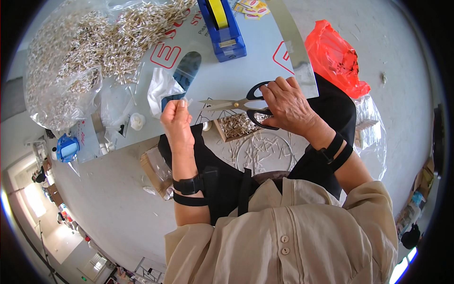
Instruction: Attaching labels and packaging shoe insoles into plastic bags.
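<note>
My right hand (pixel 289 106) grips scissors (pixel 232 105) by their black handles. Their blades are parted and point left, toward my other hand. Thumb and fingers of my left hand (pixel 178 124) pinch a small, whitish, see-through piece (pixel 189 101), its kind unclear. The blade tips stop a little to the right of it, apart from it. Just beyond my left hand lies a crumpled white bag or cloth (pixel 162 89) on the table (pixel 215 78). Below the scissors, at the table's near edge, is an open carton (pixel 230 137) filled with cotton swabs (pixel 240 124).
A large heap of cotton swabs (pixel 118 40), partly in clear plastic, covers the far left. A blue tape dispenser (pixel 230 49) with yellow tape stands at the back, near small yellow packets (pixel 252 9). A red plastic bag (pixel 333 59) hangs right of the table. Loose swabs litter the floor.
</note>
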Demonstrator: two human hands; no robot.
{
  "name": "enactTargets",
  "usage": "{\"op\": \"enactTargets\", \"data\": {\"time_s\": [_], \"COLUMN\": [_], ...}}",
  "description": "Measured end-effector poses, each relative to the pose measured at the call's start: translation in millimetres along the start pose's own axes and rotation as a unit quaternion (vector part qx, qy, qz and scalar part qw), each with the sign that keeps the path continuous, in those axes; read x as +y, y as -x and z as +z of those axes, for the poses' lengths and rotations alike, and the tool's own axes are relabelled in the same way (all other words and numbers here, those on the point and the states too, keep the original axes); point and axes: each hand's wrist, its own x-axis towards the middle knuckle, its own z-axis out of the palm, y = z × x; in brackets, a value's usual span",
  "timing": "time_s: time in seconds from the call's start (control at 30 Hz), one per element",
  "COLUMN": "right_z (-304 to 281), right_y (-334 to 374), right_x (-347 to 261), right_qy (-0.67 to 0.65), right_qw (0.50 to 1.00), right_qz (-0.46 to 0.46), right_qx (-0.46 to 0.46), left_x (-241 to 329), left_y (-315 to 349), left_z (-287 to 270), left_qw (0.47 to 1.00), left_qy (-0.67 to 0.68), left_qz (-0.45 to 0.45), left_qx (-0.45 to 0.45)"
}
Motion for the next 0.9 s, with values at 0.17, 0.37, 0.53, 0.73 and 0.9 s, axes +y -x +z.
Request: {"op": "enactTargets", "data": {"time_s": [0.17, 0.37, 0.53, 0.73, 0.9], "right_z": [9.5, 17.5, 8.3, 8.5, 21.7], "right_y": [-7.5, -29.8, -38.4, -86.7, -108.7], "right_x": [-1.7, -6.1, -16.5, -147.4, -185.3], "right_qy": [0.018, -0.006, 0.017, -0.681, -0.769], "right_qw": [0.999, 1.0, 1.0, 0.71, 0.609], "right_qz": [0.027, 0.005, -0.002, 0.124, 0.06], "right_qx": [0.025, 0.001, 0.003, -0.132, -0.186], "left_x": [14.3, 30.9, 32.6, 39.0, 37.7], "left_y": [0.6, 19.9, 48.7, 81.6, 87.5], "left_z": [-16.1, -69.4, -107.0, -111.9, -120.4], "left_qw": [0.995, 0.986, 0.972, 0.899, 0.891], "left_qy": [0.079, 0.125, 0.204, 0.418, 0.409], "left_qz": [-0.038, -0.006, -0.043, -0.124, -0.193], "left_qx": [0.042, 0.111, 0.108, -0.043, -0.042]}}
